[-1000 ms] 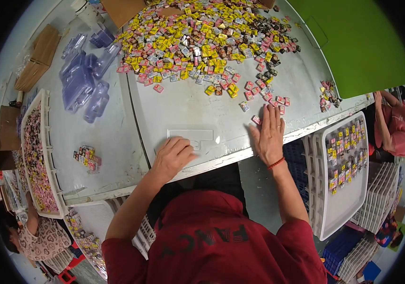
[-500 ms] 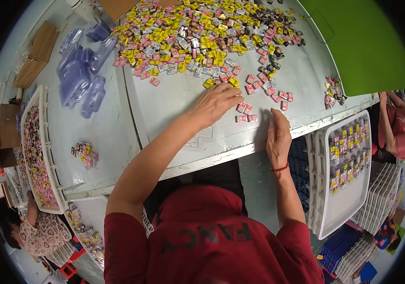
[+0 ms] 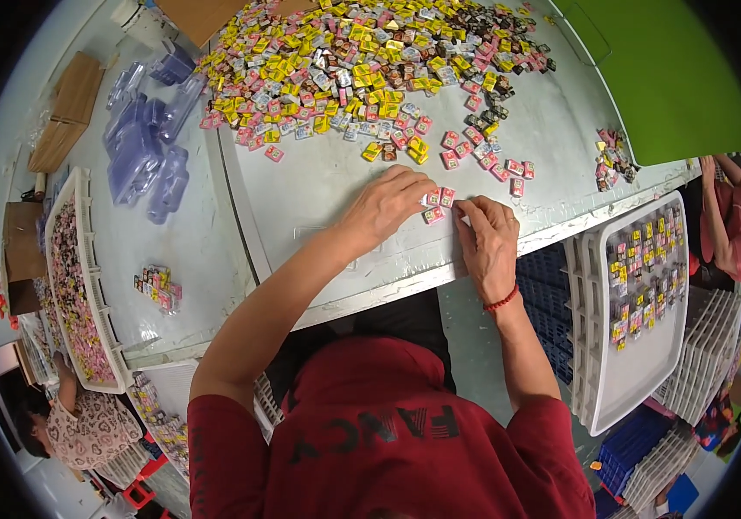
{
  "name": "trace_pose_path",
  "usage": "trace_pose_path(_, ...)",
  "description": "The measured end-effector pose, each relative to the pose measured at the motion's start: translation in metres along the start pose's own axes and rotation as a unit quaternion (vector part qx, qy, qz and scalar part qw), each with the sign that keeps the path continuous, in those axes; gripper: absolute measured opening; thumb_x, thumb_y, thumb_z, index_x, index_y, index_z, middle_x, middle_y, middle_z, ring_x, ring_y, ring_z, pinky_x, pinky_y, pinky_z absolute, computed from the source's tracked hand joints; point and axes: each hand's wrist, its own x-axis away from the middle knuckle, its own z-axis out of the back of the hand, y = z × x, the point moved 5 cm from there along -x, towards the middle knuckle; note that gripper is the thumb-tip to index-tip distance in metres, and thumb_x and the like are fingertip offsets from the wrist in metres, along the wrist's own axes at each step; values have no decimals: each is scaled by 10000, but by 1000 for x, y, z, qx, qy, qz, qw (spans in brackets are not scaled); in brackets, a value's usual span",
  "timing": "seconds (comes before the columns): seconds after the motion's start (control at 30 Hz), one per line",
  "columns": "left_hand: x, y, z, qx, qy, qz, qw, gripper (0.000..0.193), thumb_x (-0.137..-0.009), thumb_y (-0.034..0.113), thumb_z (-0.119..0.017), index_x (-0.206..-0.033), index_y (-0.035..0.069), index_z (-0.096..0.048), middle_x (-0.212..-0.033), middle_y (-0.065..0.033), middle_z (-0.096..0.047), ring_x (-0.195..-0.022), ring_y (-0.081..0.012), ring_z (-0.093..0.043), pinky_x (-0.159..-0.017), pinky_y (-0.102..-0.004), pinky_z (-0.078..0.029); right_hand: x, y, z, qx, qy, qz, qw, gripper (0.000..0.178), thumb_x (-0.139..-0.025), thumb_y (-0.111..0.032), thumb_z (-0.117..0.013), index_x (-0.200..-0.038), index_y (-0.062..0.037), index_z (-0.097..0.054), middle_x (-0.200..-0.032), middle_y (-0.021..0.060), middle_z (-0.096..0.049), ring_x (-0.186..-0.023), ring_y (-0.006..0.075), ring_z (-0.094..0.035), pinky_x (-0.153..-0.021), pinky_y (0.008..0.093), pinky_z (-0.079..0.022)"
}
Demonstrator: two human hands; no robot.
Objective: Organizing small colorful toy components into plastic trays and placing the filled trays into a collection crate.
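The table (image 3: pixel 327 186) bears a heap of sweets (image 3: pixel 362 52). A white tray (image 3: pixel 638 381) at right holds scattered sweets; another tray (image 3: pixel 85 259) at left is full of pink ones. Left hand (image 3: pixel 388 203) and right hand (image 3: pixel 487 242) lie fingers-down around three pink sweets (image 3: pixel 438 203) near the table's edge, touching, gripping nothing.

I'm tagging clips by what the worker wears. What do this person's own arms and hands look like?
Both forearms are bare. The left hand has no glove, ring or band that shows. The right hand is also ungloved, with a red beaded bracelet round the wrist. Short dark red sleeves of a top with dark lettering cover the upper arms.
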Motion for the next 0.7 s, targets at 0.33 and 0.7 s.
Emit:
trace_pose_path(0.33, -14, -6, -17, 19, -20, -14, 1000, 370, -767, 126, -700, -1112, 23, -612, -1113, -81, -623, -1029, -266, -557, -898, -351, -465, -24, 9, -1, -53, -21, 47, 997, 380, -722, 5, -681, -1093, -41, -614, -1063, 89, -639, -918, 279, -571, -823, 356, -435)
trace_pose_path(0.7, -6, 26, -18, -55, -46, 15, 997, 196, -795, 69, -597, -982, 20, -630, -1094, -84, -623, -1021, -251, -559, -819, -317, -492, -27, 1, -3, -38, -25, 102, 994, 325, -724, 27, -696, -1043, -4, -643, -1029, 136, -662, -923, 296, -616, -808, 355, -498)
